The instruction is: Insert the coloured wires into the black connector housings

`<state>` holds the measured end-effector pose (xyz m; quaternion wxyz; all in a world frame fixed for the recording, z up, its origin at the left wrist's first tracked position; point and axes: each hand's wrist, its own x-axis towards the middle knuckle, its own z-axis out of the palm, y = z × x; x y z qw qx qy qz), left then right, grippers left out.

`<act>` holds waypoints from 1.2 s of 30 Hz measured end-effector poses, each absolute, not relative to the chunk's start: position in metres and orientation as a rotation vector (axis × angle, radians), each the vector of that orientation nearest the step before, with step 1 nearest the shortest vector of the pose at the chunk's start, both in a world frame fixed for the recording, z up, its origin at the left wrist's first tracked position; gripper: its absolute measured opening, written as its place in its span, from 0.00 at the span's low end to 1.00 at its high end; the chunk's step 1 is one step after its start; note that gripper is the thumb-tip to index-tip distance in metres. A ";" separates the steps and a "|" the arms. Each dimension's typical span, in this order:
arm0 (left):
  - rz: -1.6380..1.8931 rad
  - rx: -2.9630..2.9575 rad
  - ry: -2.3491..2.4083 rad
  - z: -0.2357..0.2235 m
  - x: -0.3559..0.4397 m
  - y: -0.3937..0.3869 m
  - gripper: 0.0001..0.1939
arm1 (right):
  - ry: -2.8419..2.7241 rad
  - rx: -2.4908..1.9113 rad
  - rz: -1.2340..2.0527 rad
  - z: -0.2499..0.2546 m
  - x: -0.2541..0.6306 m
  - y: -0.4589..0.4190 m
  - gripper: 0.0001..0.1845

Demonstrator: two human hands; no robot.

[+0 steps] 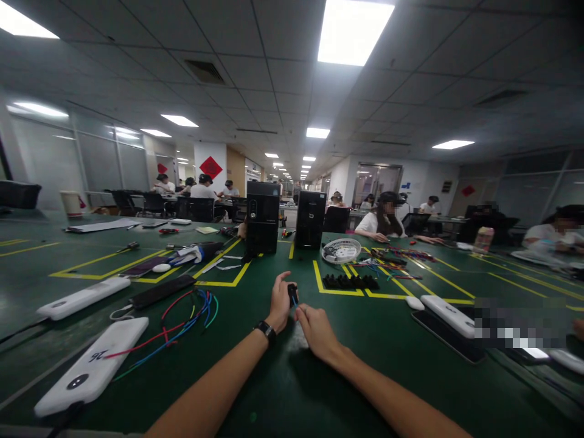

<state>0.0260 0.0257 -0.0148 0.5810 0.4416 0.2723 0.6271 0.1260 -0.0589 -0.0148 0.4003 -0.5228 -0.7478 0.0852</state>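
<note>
Over the middle of the green table, my left hand, with a dark watch on the wrist, is closed round a small black part. Its exact kind is too small to make out. A short piece of blue wire shows at the lower end of this part. My right hand pinches the wire close to the black part, its fingertips almost touching my left hand. Several similar-looking small black parts stand in a row beyond my hands to the right. Loose red, blue and green wires lie on the left.
White power banks lie left, another white device right beside a dark phone. Two black computer towers stand ahead. Near them are a white basket and a wire heap. Other people sit farther off.
</note>
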 end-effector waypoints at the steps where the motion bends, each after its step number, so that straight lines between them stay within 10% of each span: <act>1: 1.504 1.093 0.668 -0.016 0.024 0.027 0.16 | -1.868 -1.311 0.227 -0.012 0.123 -0.059 0.18; 36: 1.313 1.328 1.063 -0.016 -0.010 0.052 0.04 | -2.161 -1.194 0.137 -0.018 0.127 0.015 0.18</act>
